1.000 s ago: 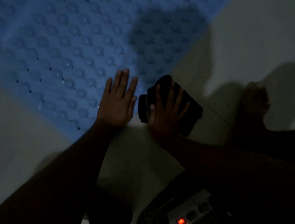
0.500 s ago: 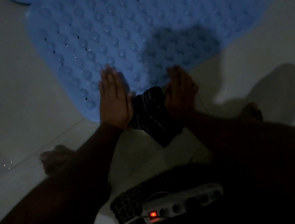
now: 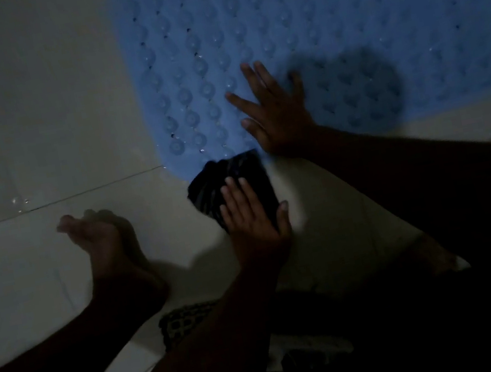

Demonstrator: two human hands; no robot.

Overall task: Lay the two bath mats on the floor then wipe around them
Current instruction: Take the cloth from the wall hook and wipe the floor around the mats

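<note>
Fingers of our left hand lie straight and close together, pressing the dark cloth flat on the floor. The cloth touches the near rounded corner of the blue bath mat and stretches from our fingers toward that edge. Our right hand rests just inside the mat's near edge, fingers spread. We judge the left hand better placed to wipe along the mat's left side.

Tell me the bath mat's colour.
The bath mat is blue with rows of round bumps; head view.
</note>
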